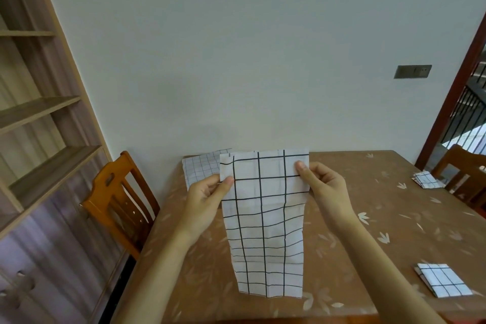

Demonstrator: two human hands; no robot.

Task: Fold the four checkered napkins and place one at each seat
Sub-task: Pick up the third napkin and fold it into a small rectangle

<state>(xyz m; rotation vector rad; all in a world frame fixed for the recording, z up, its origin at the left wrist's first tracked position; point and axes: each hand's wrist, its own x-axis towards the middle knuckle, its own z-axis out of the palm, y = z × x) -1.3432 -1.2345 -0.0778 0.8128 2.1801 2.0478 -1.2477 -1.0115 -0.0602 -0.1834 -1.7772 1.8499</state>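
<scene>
Both hands hold one checkered napkin (pixel 265 223) up above the brown table (pixel 368 231). The napkin is folded into a long strip and it hangs down from the hands, with its lower edge close to the near side of the table; I cannot tell if this edge touches the tabletop.

The left hand (pixel 207 197) grips the left edge of the strip near the top. Its thumb (pixel 226 182) lies on the front side of the cloth and the other fingers are closed behind it. The right hand (pixel 324 187) grips the right edge at almost the same height, a little higher. Its thumb (pixel 302 169) presses on the front side and the curled fingers are behind the cloth. So the top part of the napkin is stretched between the two thumbs, and a short part stands above them.

Behind the held strip, at the far edge of the table by the wall, another unfolded napkin (pixel 201 169) lies flat, partly hidden. A small folded napkin (pixel 443 283) lies on the table at the near right side. A second folded napkin (pixel 427 179) lies at the far right edge, just in front of a wooden chair (pixel 465 179). Another wooden chair (pixel 118 200) stands at the left side of the table.
</scene>
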